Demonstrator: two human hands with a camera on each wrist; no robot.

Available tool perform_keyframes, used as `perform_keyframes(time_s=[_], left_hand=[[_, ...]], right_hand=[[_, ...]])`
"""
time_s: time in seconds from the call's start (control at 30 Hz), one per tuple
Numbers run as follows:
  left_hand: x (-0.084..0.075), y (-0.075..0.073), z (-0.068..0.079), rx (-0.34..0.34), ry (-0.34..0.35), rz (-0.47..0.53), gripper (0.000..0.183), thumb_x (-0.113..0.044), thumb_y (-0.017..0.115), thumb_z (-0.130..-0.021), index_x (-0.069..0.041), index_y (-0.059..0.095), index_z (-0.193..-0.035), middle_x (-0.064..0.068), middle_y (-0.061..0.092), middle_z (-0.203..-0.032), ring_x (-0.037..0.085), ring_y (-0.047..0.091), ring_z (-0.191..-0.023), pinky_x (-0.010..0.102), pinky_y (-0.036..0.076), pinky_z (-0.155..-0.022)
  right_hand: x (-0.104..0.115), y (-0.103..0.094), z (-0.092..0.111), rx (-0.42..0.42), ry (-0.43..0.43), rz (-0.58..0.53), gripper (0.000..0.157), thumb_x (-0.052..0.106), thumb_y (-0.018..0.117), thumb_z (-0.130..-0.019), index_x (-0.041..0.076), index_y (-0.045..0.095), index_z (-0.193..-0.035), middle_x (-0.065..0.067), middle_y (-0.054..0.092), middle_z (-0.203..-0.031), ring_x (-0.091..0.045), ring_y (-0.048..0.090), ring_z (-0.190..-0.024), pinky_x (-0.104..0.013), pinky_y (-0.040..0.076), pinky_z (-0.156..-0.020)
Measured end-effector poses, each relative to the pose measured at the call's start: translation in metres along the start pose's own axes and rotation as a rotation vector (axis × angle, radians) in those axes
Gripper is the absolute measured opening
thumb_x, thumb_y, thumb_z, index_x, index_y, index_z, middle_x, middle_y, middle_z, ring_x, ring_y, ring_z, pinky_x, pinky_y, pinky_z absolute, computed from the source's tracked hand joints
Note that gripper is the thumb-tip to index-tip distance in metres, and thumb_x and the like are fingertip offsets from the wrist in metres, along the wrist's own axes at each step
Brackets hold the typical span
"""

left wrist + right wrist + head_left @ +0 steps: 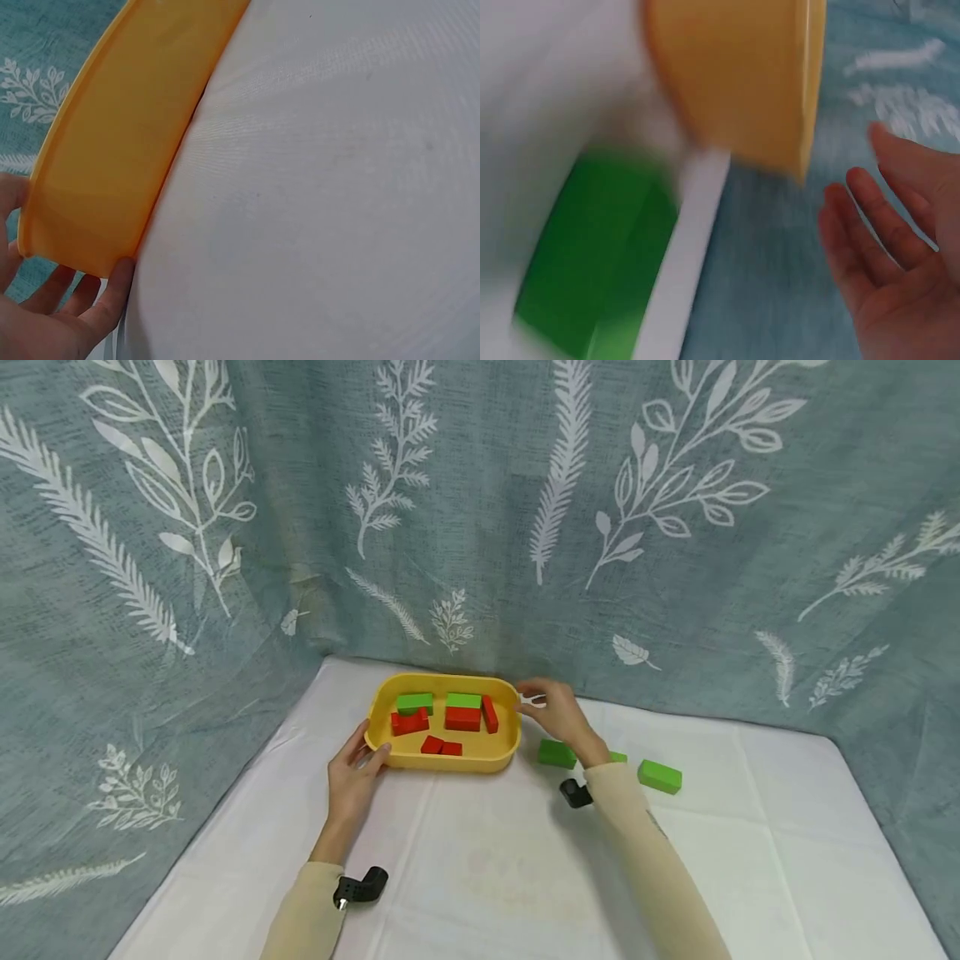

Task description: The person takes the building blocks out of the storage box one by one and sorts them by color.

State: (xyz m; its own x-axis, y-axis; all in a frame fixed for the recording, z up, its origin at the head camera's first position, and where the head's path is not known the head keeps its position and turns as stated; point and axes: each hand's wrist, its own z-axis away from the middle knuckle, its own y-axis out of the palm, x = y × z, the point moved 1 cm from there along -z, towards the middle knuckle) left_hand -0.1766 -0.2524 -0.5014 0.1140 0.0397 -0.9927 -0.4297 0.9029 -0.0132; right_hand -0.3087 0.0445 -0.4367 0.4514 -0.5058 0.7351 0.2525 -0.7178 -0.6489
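Note:
A yellow tray [442, 762] with rounded corners stands at the back of the white table. My left hand [351, 785] grips its near left corner, thumb at the rim; in the left wrist view the fingers lie against the tray's end wall [97, 150]. Beside the right end, my right hand [561, 714] is held with its fingers spread loosely. The right wrist view shows that palm [900, 300] bare, with a gap to the tray. Inside the tray lie two green blocks [415, 703] and several red ones, among them a notched red piece [409, 722] and an upright red block [490, 714].
Three green blocks lie right of the tray: one [557, 753] near the right hand, one [618, 757] partly hidden by the wrist, and another [660, 776] farther right. A patterned blue-green curtain [480, 527] hangs along the table's back and side edges.

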Motion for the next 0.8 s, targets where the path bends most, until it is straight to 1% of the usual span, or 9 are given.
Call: perform_keyframes(time_s=[0.1,0.17,0.33,0.43,0.5,0.57,0.63,0.73,0.8], left_hand=[[0.0,0.001,0.0,0.025,-0.006,0.0,0.064,-0.009,0.064,-0.095,-0.019,0.037,-0.153,0.012,0.04,-0.151,0.024,0.047,-0.125,0.027,0.052,-0.092],[0.0,0.0,0.0,0.019,0.0,-0.003,0.063,-0.008,0.063,-0.095,-0.019,0.038,-0.152,0.011,0.04,-0.151,0.024,0.047,-0.125,0.026,0.052,-0.092],[-0.002,-0.001,0.002,0.011,0.028,-0.009,0.062,-0.008,0.063,-0.096,-0.017,0.039,-0.151,0.011,0.04,-0.151,0.024,0.047,-0.124,0.026,0.052,-0.09],[-0.002,0.0,0.003,0.025,0.019,-0.004,0.062,-0.008,0.063,-0.095,-0.018,0.039,-0.152,0.012,0.04,-0.151,0.024,0.048,-0.123,0.026,0.052,-0.091],[-0.002,-0.001,0.003,0.024,0.015,0.001,0.062,-0.007,0.064,-0.095,-0.018,0.04,-0.151,0.011,0.041,-0.15,0.023,0.049,-0.122,0.027,0.052,-0.091],[-0.001,-0.001,0.003,0.021,0.015,0.01,0.062,-0.006,0.064,-0.095,-0.017,0.04,-0.151,0.012,0.042,-0.15,0.023,0.049,-0.121,0.028,0.052,-0.091],[-0.002,-0.002,0.002,0.021,0.017,0.013,0.062,-0.007,0.064,-0.094,-0.017,0.041,-0.151,0.012,0.042,-0.149,0.023,0.05,-0.12,0.029,0.053,-0.091],[-0.002,-0.004,0.0,0.022,0.024,0.017,0.062,-0.007,0.065,-0.094,-0.017,0.041,-0.15,0.012,0.043,-0.148,0.023,0.05,-0.12,0.029,0.054,-0.09],[-0.002,-0.005,0.0,0.02,0.027,0.014,0.062,-0.007,0.065,-0.094,-0.017,0.041,-0.15,0.013,0.044,-0.148,0.023,0.05,-0.12,0.029,0.054,-0.089]], right_hand=[[0.008,0.027,-0.022,0.001,0.035,0.042,0.029,0.012,0.068,-0.093,-0.003,0.068,-0.118,-0.016,0.069,-0.116,-0.03,0.063,-0.108,-0.04,0.054,-0.094],[0.013,0.042,-0.034,0.009,0.062,0.098,0.027,0.013,0.066,-0.094,-0.001,0.069,-0.118,-0.014,0.069,-0.116,-0.029,0.062,-0.109,-0.039,0.053,-0.095],[0.017,0.071,-0.054,0.032,0.073,0.342,0.025,0.008,0.065,-0.093,0.006,0.071,-0.118,-0.008,0.069,-0.117,-0.025,0.062,-0.112,-0.037,0.05,-0.099],[0.016,0.08,-0.058,0.046,0.07,0.444,0.035,-0.001,0.065,-0.088,0.007,0.068,-0.122,-0.006,0.069,-0.118,-0.023,0.062,-0.113,-0.035,0.05,-0.099],[0.016,0.083,-0.059,0.068,0.07,0.46,0.043,-0.006,0.065,-0.085,0.008,0.065,-0.127,-0.006,0.069,-0.12,-0.023,0.061,-0.114,-0.035,0.05,-0.099],[0.018,0.083,-0.06,0.103,0.08,0.444,0.051,-0.009,0.064,-0.083,0.008,0.062,-0.131,-0.006,0.067,-0.123,-0.024,0.059,-0.118,-0.037,0.05,-0.101],[0.02,0.081,-0.061,0.141,0.086,0.427,0.055,-0.01,0.064,-0.082,0.008,0.06,-0.133,-0.007,0.065,-0.126,-0.026,0.057,-0.121,-0.038,0.048,-0.103],[0.023,0.078,-0.063,0.197,0.077,0.403,0.055,-0.009,0.066,-0.082,0.008,0.06,-0.134,-0.008,0.063,-0.13,-0.027,0.054,-0.124,-0.039,0.045,-0.106],[0.024,0.077,-0.064,0.227,0.061,0.386,0.052,-0.005,0.068,-0.084,0.007,0.06,-0.134,-0.009,0.062,-0.131,-0.027,0.054,-0.125,-0.038,0.044,-0.107]])
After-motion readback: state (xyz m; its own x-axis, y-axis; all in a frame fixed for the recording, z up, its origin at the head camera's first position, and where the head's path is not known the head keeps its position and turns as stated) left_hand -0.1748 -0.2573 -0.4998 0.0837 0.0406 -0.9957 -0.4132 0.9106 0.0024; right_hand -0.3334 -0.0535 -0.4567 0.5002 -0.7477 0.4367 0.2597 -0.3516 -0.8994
